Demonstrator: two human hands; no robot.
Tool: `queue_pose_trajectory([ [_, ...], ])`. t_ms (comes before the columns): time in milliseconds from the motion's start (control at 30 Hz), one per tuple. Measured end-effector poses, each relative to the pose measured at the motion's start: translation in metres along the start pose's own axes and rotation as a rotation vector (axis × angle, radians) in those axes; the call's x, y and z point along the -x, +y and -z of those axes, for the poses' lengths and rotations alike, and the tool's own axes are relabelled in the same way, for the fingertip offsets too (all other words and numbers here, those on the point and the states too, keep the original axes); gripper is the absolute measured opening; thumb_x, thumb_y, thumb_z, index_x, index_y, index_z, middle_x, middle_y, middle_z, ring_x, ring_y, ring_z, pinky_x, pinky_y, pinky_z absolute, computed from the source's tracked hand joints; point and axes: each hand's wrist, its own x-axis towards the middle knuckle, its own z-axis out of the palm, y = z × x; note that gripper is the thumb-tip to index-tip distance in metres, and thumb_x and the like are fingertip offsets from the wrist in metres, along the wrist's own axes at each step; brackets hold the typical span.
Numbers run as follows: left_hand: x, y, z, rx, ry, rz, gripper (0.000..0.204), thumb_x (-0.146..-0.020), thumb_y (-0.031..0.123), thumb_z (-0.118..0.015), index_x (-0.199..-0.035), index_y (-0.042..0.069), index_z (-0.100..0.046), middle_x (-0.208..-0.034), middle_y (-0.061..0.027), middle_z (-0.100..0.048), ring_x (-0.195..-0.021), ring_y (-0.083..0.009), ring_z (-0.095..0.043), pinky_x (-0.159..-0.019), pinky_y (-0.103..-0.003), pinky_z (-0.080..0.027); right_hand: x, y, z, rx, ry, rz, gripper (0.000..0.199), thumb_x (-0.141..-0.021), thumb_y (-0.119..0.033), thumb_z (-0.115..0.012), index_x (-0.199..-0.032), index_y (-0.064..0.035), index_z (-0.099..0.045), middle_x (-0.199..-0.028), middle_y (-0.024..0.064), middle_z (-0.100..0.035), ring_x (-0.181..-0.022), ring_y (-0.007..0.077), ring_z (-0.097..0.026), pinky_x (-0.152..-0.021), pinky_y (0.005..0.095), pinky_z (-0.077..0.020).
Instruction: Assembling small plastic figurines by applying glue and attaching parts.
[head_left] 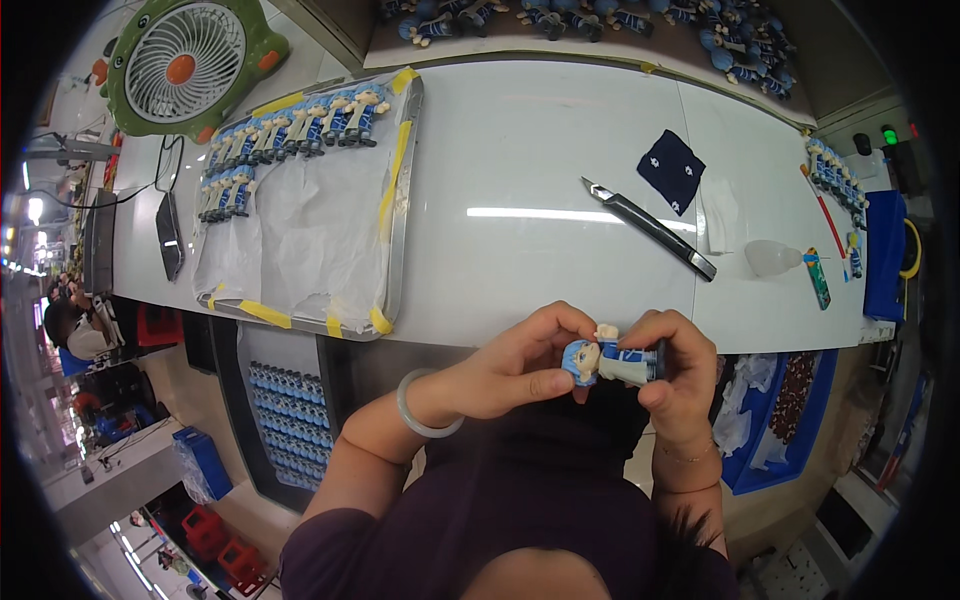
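Between my two hands, over the near edge of the white table, a small blue-haired figurine (625,367) lies sideways with its head to the left. My left hand (520,365) pinches it at the head. The fingers of my right hand (680,365) close round its dark feet and legs. Off to the left, a tray (400,230) lined with white paper and edged with yellow tape bears rows of like figurines (290,130) along its far side.
A box cutter (650,230) with its blade out lies ahead, beside a dark cloth (672,170). Rightward are a squeeze bulb (772,258) and more figurines (835,180). A green fan (185,70) stands far left; a shelf (600,55) of figurines runs behind. Blue bin (745,478) lower right.
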Motion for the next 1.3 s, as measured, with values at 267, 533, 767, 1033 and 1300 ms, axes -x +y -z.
queue_pose_trajectory([
  [267,-0.001,0.001,0.012,0.235,-0.102,0.248,0.041,-0.078,0.019,-0.060,-0.107,0.004,-0.035,-0.093,-0.0139,-0.053,-0.078,-0.0175,-0.055,-0.073,-0.031,-0.044,-0.004,0.014,0.016,0.383,0.275,0.469,0.063,-0.067,-0.040,-0.067,-0.108,0.0021,-0.043,-0.090,0.0063,-0.045,-0.078,0.0140,-0.042,-0.069,0.0256,-0.0347],
  [533,-0.012,0.007,0.009,-0.098,0.055,-0.079,0.039,-0.072,0.003,-0.064,-0.095,0.009,-0.034,-0.091,-0.0142,-0.054,-0.080,-0.0194,-0.057,-0.070,-0.030,-0.046,-0.010,-0.006,0.113,0.846,0.825,0.288,0.056,-0.071,-0.012,-0.062,-0.120,-0.0043,-0.037,-0.112,0.0084,-0.048,-0.097,0.0152,-0.043,-0.080,0.0244,-0.0326],
  [767,-0.013,0.001,0.015,-0.325,0.098,-0.227,0.033,-0.071,-0.005,-0.062,-0.090,0.009,-0.038,-0.092,-0.0126,-0.053,-0.077,-0.0156,-0.058,-0.066,-0.026,-0.049,-0.016,0.000,0.122,0.757,0.631,0.172,0.031,-0.080,-0.013,-0.056,-0.107,0.0001,-0.048,-0.104,0.0086,-0.053,-0.089,0.0144,-0.050,-0.081,0.0245,-0.0372],
  [1033,-0.017,0.000,0.019,-0.151,0.158,-0.277,0.036,-0.068,-0.005,-0.065,-0.086,0.009,-0.037,-0.091,-0.0115,-0.051,-0.077,-0.0209,-0.060,-0.065,-0.028,-0.050,-0.002,-0.008,0.053,0.403,0.355,0.244,0.027,-0.078,-0.013,-0.056,-0.100,0.0008,-0.049,-0.095,0.0107,-0.052,-0.089,0.0168,-0.050,-0.080,0.0260,-0.0376],
  [1300,-0.014,0.003,0.022,-0.151,0.113,-0.198,0.037,-0.065,-0.001,-0.069,-0.084,0.007,-0.038,-0.088,-0.0106,-0.052,-0.078,-0.0229,-0.060,-0.067,-0.031,-0.050,-0.005,-0.002,0.026,0.442,0.166,0.153,0.028,-0.069,-0.006,-0.063,-0.095,-0.0010,-0.053,-0.087,0.0089,-0.054,-0.080,0.0173,-0.052,-0.073,0.0253,-0.0406],
])
